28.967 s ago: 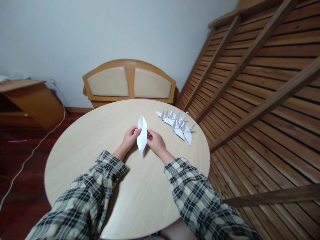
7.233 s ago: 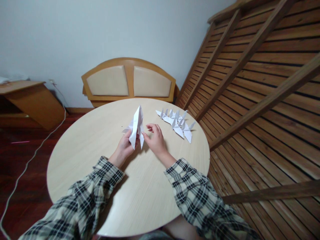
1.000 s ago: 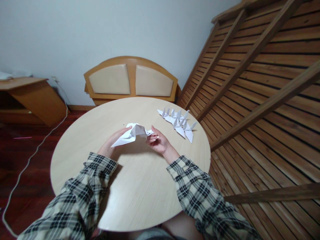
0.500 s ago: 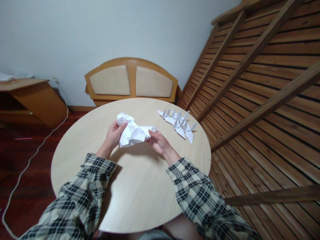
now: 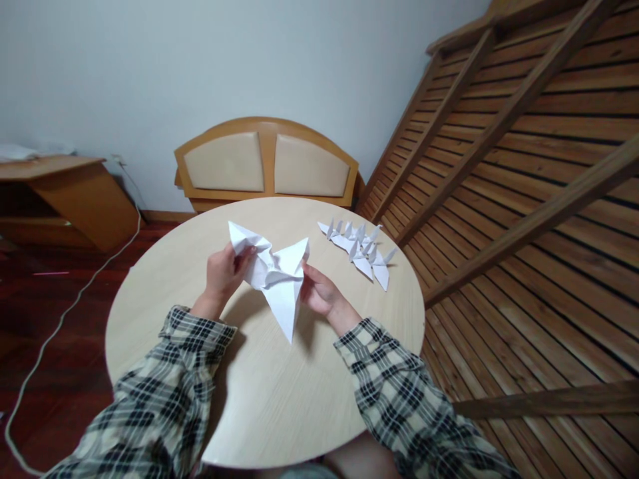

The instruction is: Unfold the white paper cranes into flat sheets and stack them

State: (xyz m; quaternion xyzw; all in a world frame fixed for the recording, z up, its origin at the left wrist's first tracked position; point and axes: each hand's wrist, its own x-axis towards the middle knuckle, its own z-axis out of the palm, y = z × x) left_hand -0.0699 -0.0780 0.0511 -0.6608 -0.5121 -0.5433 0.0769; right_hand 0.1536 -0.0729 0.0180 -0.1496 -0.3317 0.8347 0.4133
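A creased sheet of white paper [image 5: 282, 274] is held up over the round table [image 5: 269, 399], partly folded, with pointed flaps spreading to the upper left, upper right and downward. My left hand [image 5: 225, 274] pinches its left side, thumb on top. My right hand [image 5: 322, 289] grips the right edge between thumb and fingers; some of those fingertips are hidden behind the paper. Several white folded paper cranes [image 5: 362, 249] stand in a close group on the table, to the right of and beyond my right hand.
A wooden headboard with two pale padded panels [image 5: 224, 163] stands behind the table against the wall. Slatted wood [image 5: 524, 219] leans along the right side. On the left are a wooden desk [image 5: 84, 199] and a white cable [image 5: 64, 313] trailing over the dark floor.
The paper has opened out from a crumpled bundle into a shape with distinct points, one now hanging toward me. Both hands still hold its sides. The view has shifted slightly.
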